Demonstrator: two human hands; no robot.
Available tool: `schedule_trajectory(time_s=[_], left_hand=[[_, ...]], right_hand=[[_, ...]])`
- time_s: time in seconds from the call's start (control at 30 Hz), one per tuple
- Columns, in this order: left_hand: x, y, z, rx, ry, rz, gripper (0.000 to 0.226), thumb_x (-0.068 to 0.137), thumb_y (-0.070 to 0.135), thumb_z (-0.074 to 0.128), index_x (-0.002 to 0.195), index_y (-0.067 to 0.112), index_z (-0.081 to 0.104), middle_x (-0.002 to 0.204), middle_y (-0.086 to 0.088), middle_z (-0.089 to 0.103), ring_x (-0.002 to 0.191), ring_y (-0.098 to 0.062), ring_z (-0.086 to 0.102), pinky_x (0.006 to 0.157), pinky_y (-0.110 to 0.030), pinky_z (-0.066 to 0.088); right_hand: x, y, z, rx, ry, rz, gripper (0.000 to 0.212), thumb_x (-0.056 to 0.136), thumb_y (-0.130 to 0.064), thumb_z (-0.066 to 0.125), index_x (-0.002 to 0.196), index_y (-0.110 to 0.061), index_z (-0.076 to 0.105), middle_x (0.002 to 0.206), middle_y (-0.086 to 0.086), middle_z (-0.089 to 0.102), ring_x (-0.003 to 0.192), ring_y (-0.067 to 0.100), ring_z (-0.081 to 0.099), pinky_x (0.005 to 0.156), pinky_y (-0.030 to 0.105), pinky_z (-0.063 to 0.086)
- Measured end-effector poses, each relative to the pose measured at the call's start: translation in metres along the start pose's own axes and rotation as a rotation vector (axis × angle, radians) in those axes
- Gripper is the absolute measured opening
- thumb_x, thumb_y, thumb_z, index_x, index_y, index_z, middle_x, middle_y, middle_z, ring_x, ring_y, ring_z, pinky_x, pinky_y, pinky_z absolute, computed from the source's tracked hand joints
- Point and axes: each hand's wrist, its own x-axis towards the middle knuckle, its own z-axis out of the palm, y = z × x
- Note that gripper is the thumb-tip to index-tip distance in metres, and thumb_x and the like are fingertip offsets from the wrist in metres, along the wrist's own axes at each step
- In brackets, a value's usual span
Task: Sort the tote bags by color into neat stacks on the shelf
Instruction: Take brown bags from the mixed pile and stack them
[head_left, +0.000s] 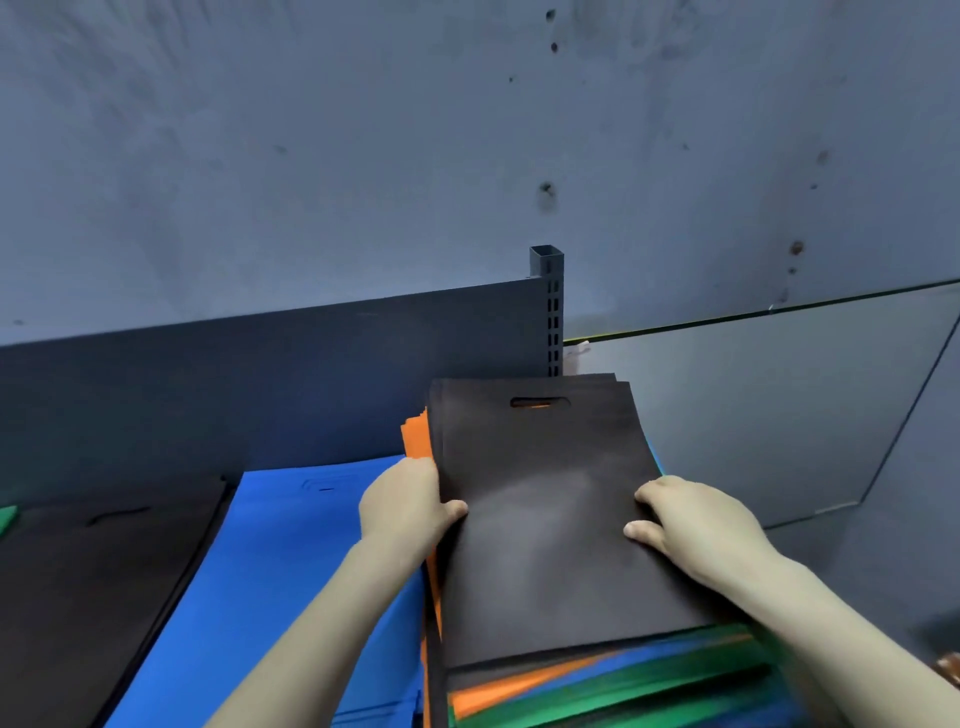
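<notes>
A stained grey wall (363, 130) rises behind a glass pane (753, 405).

Person shows only as 2 hands + forearms. L hand (402, 501) and R hand (701, 525) both bare, slim, smooth. Forearms bare from wrist right to the near edge of view, the R one thicker-looking since it's closer to cam. Fingers (655, 490) slender; R thumbnail short and plain. Knuckles on R hand read as soft ridges. Wrists bare too.
</notes>
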Motion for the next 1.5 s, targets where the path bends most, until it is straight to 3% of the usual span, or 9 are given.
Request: schedule_trajectory(time_s=[0.2,0.4,0.57,0.73,0.9,1.0,1.23,1.37,1.5], left_hand=[[-0.030,0.021,0.008,0.147,0.133,0.117,0.018,0.092,0.031,0.054,0.100,0.016,0.048,0.107,-0.002,0.055,0.100,-0.024,0.053,0.066,-0.032,0.037],[-0.037,0.016,0.017,-0.169,0.191,0.089,0.019,0.092,0.027,0.054,0.097,0.016,0.040,0.090,-0.002,0.060,0.085,-0.028,0.057,0.058,-0.034,0.037],[-0.030,0.009,0.020,-0.558,0.185,-0.065,0.011,0.093,0.025,0.053,0.095,0.014,0.052,0.089,0.002,0.064,0.086,-0.021,0.058,0.072,-0.040,0.050],[-0.031,0.009,0.008,-0.891,0.273,-0.079,0.012,0.092,0.001,0.048,0.089,0.011,0.053,0.086,0.006,0.061,0.085,-0.016,0.057,0.070,-0.022,0.042],[-0.030,-0.006,-0.013,-1.158,0.327,-0.170,0.025,0.095,0.003,0.046,0.092,0.025,0.057,0.098,0.008,0.066,0.094,-0.010,0.061,0.079,-0.028,0.047],[-0.035,-0.014,-0.020,-1.279,0.280,-0.231,0.020,0.098,0.007,0.045,0.100,0.020,0.060,0.104,0.002,0.069,0.099,-0.016,0.065,0.087,-0.036,0.052],[-0.071,-0.030,-0.013,-1.337,0.115,-0.324,0.014,0.094,0.022,0.055,0.107,0.021,0.062,0.108,0.002,0.071,0.099,-0.018,0.068,0.091,-0.045,0.054],[-0.096,-0.043,-0.001,-1.224,0.169,-0.387,0.013,0.094,0.020,0.055,0.104,0.026,0.061,0.107,0.008,0.069,0.100,-0.012,0.065,0.092,-0.042,0.053],[-0.108,-0.059,-0.006,-1.098,0.257,-0.422,0.018,0.095,0.014,0.051,0.103,0.027,0.059,0.105,0.009,0.066,0.099,-0.008,0.062,0.088,-0.035,0.052]], right_hand=[[-0.002,0.000,0.004,-0.021,0.017,-0.016,0.039,0.093,-0.054,0.042,0.111,-0.022,0.054,0.117,-0.005,0.055,0.108,0.020,0.055,0.077,0.032,0.045],[-0.004,-0.001,0.004,-0.022,0.046,-0.026,0.038,0.093,-0.054,0.042,0.108,-0.022,0.053,0.116,-0.006,0.056,0.108,0.020,0.056,0.073,0.032,0.044],[-0.009,0.000,-0.001,0.084,0.065,0.001,0.046,0.088,-0.056,0.049,0.122,-0.025,0.052,0.132,-0.008,0.051,0.119,0.019,0.051,0.087,0.035,0.049],[-0.013,0.004,-0.008,0.342,0.247,0.031,0.081,0.085,-0.042,0.062,0.150,-0.022,0.019,0.155,-0.005,0.025,0.139,0.016,0.031,0.106,0.033,0.036],[-0.013,0.003,-0.016,0.990,0.166,0.174,0.070,0.087,-0.027,0.065,0.147,-0.022,0.030,0.137,-0.003,0.050,0.119,0.018,0.055,0.100,0.038,0.043],[-0.019,-0.009,-0.015,1.391,-0.043,0.112,0.031,0.092,-0.012,0.058,0.122,-0.017,0.058,0.117,-0.001,0.068,0.103,0.016,0.067,0.086,0.035,0.053],[-0.019,-0.049,-0.014,1.474,0.215,0.036,0.033,0.089,0.010,0.048,0.098,-0.016,0.066,0.090,-0.003,0.071,0.074,0.006,0.065,0.064,0.021,0.051],[-0.017,-0.068,-0.005,1.542,0.201,-0.009,0.037,0.089,0.010,0.048,0.089,-0.022,0.066,0.082,-0.012,0.073,0.070,-0.001,0.066,0.064,0.012,0.052],[-0.020,-0.088,0.000,1.508,0.146,-0.069,0.034,0.089,0.008,0.051,0.094,-0.022,0.066,0.095,-0.007,0.073,0.085,0.009,0.067,0.076,0.021,0.053]])
